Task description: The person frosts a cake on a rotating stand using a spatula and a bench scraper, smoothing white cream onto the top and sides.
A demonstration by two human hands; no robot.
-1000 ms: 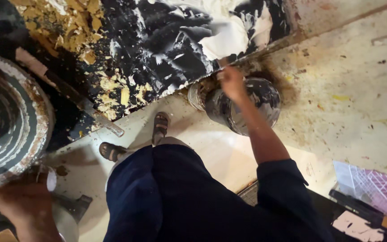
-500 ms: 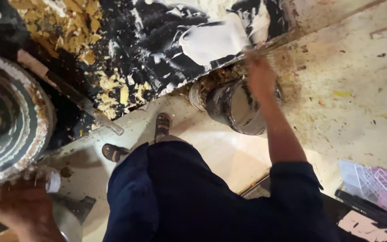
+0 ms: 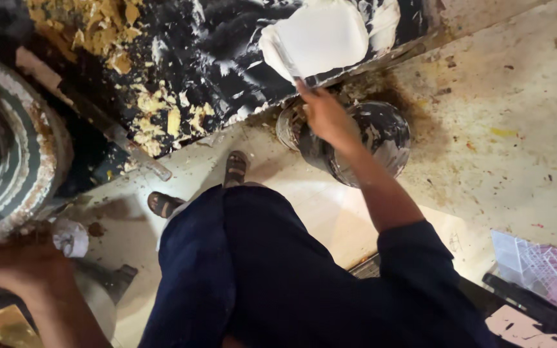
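My right hand (image 3: 325,116) grips a flat scraper blade (image 3: 317,40) loaded with white paste and presses it against a black board (image 3: 207,58) smeared with white and flaked yellow patches. Just below that hand sits a paste-stained round bucket (image 3: 381,138) on the floor. My left hand (image 3: 24,264) rests at the lower rim of a large round ringed dish (image 3: 8,167) at the left, next to a crumpled white wad (image 3: 71,237). Whether the left hand grips the rim is hard to tell.
My dark blue trousers (image 3: 259,270) and two sandalled feet (image 3: 233,169) fill the middle. A metal bar (image 3: 117,138) leans along the board's lower edge. A pink patterned sheet (image 3: 543,267) and a dark tool lie at the lower right on the stained floor (image 3: 504,129).
My right hand rose from the bucket to the board, carrying white paste on the blade. The white patch on the board grew. The left hand stayed by the dish.
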